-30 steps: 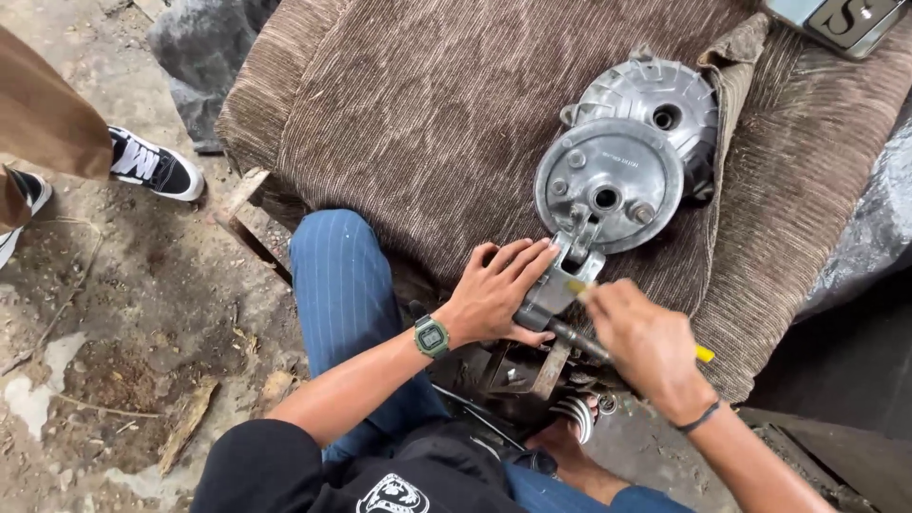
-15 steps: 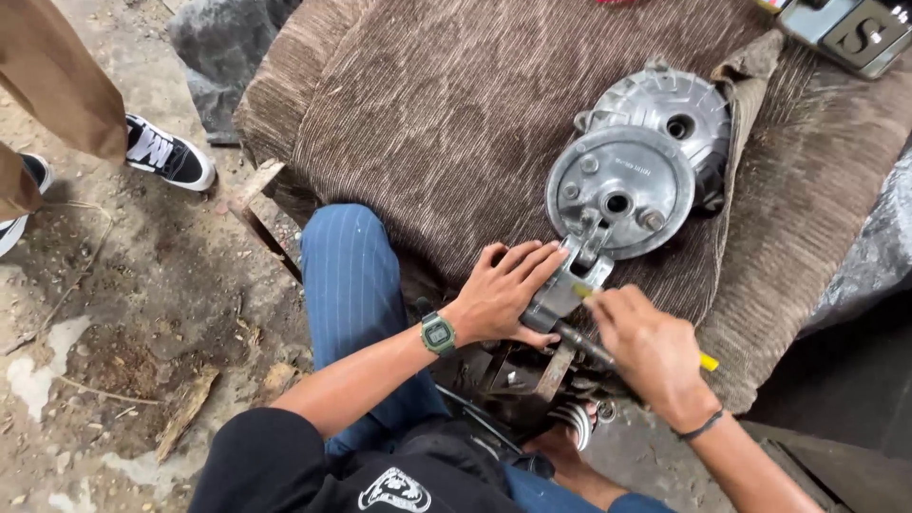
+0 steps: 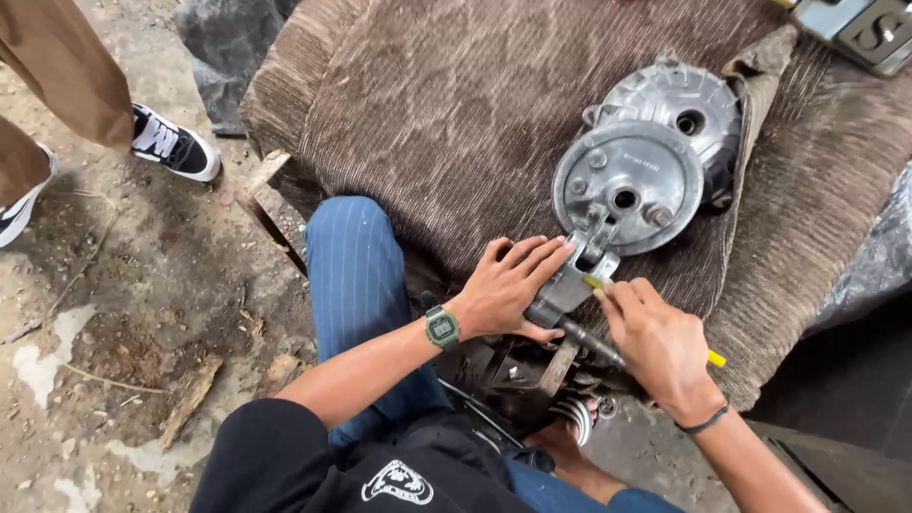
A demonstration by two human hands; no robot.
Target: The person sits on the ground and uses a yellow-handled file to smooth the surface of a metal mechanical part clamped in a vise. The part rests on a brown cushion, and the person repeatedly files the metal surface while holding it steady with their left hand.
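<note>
The grey metal arm (image 3: 570,285), which runs from the round grey metal plate (image 3: 627,185) down toward the person, is pressed flat by the left hand (image 3: 508,285), whose grip is spread with the fingers laid over the arm rather than closed around it. A yellow-handled tool (image 3: 608,285) is pinched in the grip of the right hand (image 3: 660,347), its tip set at the arm's upper end just below the plate. Plate and ribbed hub (image 3: 679,104) are laid on a brown corduroy cushion (image 3: 456,104), and 1 black-and-white shoe (image 3: 176,142) of another person is seen on the dirt floor (image 3: 123,313).
</note>
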